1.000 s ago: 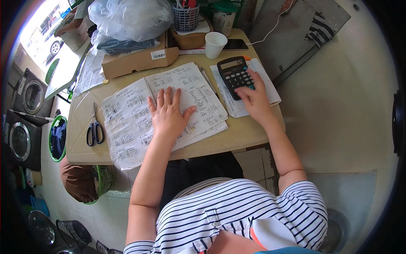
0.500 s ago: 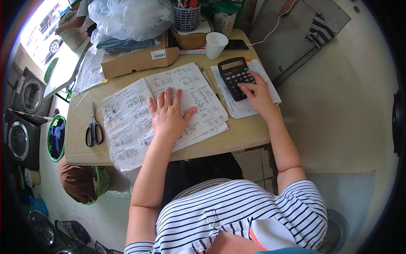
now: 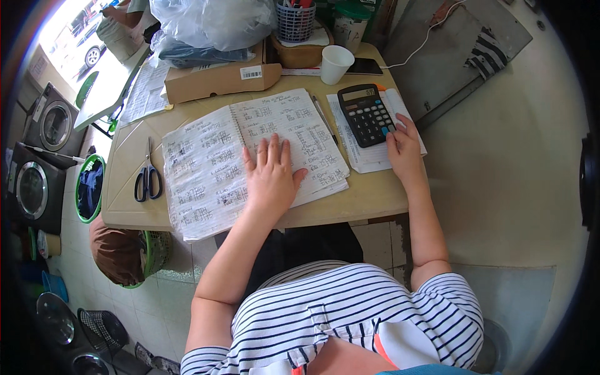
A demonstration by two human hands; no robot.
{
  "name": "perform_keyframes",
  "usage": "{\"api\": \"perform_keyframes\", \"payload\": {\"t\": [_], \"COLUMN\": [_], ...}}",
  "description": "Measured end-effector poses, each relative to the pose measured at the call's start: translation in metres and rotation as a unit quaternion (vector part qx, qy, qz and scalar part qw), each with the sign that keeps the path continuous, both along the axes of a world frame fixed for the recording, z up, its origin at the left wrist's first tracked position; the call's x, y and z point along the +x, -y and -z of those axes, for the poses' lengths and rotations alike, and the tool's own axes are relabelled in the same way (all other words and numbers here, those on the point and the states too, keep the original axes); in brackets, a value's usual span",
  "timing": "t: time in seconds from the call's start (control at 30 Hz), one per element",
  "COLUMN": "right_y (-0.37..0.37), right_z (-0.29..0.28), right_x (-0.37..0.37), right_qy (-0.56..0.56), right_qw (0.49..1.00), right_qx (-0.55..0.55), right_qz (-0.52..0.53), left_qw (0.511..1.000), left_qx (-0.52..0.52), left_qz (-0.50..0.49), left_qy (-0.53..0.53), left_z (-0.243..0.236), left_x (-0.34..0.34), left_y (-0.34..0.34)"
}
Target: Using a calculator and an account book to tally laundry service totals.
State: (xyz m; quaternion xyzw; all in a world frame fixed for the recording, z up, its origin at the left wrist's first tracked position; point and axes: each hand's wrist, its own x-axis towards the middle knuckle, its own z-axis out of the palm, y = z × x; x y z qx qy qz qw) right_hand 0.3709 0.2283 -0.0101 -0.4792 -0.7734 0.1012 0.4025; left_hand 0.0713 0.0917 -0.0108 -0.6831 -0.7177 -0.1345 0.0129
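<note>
An open spiral notebook [image 3: 206,178] full of handwriting and small tables lies on the tan table. My left hand [image 3: 273,178] rests flat on its right-hand page, fingers spread. To the right, a black calculator [image 3: 365,115] with a lit display sits on some white sheets of paper [image 3: 365,159]. By the calculator's lower right corner is my right hand [image 3: 407,150], thumb and forefinger apart and holding nothing. The thumb tip is at the keys' edge; whether it presses one I cannot tell. A pen [image 3: 325,119] lies along the notebook's right side.
Scissors [image 3: 149,178] lie left of the notebook. Behind it are a cardboard box [image 3: 219,84] under plastic bags [image 3: 215,25], a white cup [image 3: 336,64], a phone [image 3: 365,66] and a pen basket [image 3: 295,22]. Laundry baskets [image 3: 89,187] and front-loading machines [image 3: 37,187] stand at left.
My right hand has drawn back from the calculator's keys to its lower right corner. My left hand stays flat on the notebook. The whole view has shifted slightly.
</note>
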Motion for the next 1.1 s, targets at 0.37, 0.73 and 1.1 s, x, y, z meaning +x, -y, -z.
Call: {"api": "perform_keyframes", "payload": {"t": [0.37,0.73,1.1], "right_y": [0.012,-0.012,-0.015], "right_z": [-0.017,-0.02,-0.011], "right_x": [-0.023,-0.049,-0.007], "right_qy": [-0.043,0.112,-0.065], "right_qw": [0.998,0.993,0.996], "right_qx": [-0.01,0.012,-0.018], "right_qz": [-0.054,-0.018,-0.05], "left_qw": [0.999,0.999,0.999], "left_qx": [0.046,0.031,0.04], "left_qz": [0.01,0.009,0.017], "left_qy": [0.008,0.01,0.011], "left_z": [0.003,-0.002,-0.002], "left_x": [-0.001,0.002,0.0], "left_y": [0.006,0.006,0.008]}}
